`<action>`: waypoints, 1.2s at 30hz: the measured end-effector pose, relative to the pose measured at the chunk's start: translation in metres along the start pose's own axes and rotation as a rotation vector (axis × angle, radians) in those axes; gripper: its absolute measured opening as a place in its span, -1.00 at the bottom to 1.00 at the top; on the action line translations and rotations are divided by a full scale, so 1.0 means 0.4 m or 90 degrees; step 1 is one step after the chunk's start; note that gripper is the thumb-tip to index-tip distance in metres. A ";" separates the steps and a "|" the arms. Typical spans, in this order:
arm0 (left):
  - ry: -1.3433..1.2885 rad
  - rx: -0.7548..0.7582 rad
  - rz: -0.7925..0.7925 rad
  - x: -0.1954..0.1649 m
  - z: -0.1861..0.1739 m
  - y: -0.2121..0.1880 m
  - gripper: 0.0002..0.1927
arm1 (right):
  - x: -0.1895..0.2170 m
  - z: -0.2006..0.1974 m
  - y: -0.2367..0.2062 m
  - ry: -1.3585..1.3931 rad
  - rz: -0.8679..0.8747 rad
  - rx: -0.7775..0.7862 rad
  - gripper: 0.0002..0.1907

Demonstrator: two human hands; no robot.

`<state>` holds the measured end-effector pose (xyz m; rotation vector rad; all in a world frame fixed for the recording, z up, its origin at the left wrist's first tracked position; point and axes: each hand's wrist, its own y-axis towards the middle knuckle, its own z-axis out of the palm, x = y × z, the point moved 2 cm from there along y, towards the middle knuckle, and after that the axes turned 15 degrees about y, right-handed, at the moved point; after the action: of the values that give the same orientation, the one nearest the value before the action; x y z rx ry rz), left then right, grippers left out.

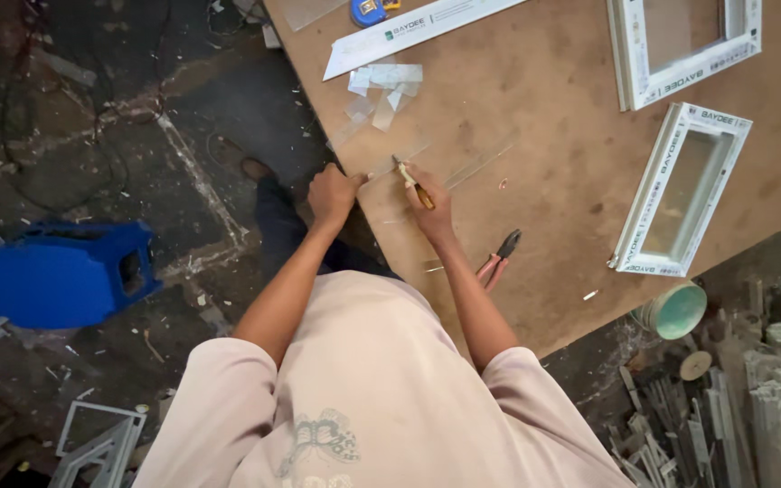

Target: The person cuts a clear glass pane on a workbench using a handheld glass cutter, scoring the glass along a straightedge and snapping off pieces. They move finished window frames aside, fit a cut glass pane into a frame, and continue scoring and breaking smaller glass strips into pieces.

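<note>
A clear glass pane (445, 172) lies on the brown board tabletop (553, 117) near its left edge. My left hand (332, 194) grips the pane's near-left corner at the table edge. My right hand (428, 201) is closed on a thin glass cutter (411, 181) with a yellowish handle, its tip resting on the glass. Red-handled pliers (497, 258) lie on the table just right of my right forearm.
Two small white window frames (680, 190) (680, 45) lie to the right, a long white profile strip (418, 32) and glass offcuts (381, 90) at the top. A blue box (65, 271) stands on the littered floor at left. A teal tub (675, 312) and metal scraps sit lower right.
</note>
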<state>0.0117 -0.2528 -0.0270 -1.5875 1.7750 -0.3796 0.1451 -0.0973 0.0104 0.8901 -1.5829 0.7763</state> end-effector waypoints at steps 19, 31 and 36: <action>-0.336 0.098 0.144 0.060 0.077 -0.018 -0.76 | 0.006 -0.068 -0.076 0.534 0.345 -0.397 -0.56; -0.358 0.156 0.253 -0.040 0.000 0.005 -0.77 | -0.040 -0.010 -0.009 0.806 0.540 -0.308 -0.48; -0.195 0.017 0.320 -0.113 -0.043 0.073 -0.75 | -0.050 -0.041 -0.074 0.755 0.465 -0.332 -0.40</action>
<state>-0.0218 -0.2080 -0.0196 -1.0589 1.8326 0.0758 0.1809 -0.0952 -0.0058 -0.5545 -0.8704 1.0260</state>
